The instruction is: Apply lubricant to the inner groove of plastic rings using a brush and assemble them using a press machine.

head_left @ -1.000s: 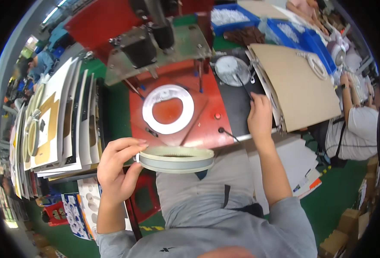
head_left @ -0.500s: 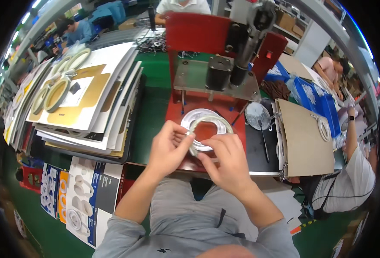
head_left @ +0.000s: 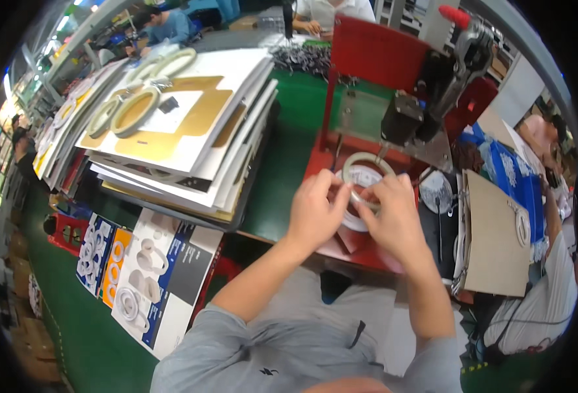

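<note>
Between both hands I hold a pale cream ring (head_left: 365,157), tilted up above the base of a red press. My left hand (head_left: 316,208) pinches its near left side with thumb and fingers. My right hand (head_left: 396,211) grips the near right side, its thumb close to the left one. Fingers hide the part of the ring between them. Below it lies a white round holder (head_left: 353,221), partly covered by the ring and my hands. The press's black block (head_left: 401,118) and its lever with a red knob (head_left: 456,16) stand just behind the ring.
A tall stack of printed boards (head_left: 204,160) with similar rings (head_left: 135,112) on top stands to the left. To the right are a clear round dish (head_left: 436,191), a tan board (head_left: 495,236) and blue bins (head_left: 508,173). Other people work beyond the bench.
My view has swung left, so the bench sits farther right in the picture. Both hands still hold the ring, now tilted more upright, with the fingertips closer together.
</note>
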A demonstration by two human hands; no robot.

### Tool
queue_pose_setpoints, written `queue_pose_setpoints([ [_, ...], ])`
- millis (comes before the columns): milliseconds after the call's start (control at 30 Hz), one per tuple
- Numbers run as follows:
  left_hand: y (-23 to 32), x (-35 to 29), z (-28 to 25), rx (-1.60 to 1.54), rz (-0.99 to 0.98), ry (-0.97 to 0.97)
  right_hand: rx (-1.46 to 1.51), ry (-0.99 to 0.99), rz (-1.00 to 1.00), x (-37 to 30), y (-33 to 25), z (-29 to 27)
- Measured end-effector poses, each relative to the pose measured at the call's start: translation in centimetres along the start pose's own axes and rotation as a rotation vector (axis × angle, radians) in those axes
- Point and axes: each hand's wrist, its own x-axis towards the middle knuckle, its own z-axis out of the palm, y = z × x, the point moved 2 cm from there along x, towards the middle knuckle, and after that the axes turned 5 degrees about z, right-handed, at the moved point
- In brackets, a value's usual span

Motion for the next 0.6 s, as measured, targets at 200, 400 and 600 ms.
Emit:
queue_pose_setpoints([
  [200,-2.0,-1.9,-1.7,-0.017,0.11,-0.037,-0.074,-0.048,-0.044,-0.2,1.0,0.2],
  [400,-2.1,-1.7,-1.5,-0.089,0.105,-0.03,-0.04,0.008,-0.151,0.3,-0.5,-3.2],
  [600,-1.1,-1.0,-3.5,-0.023,0.153,0.021,-0.022,0.414,-0.325,5.8,-0.9,-13.3],
])
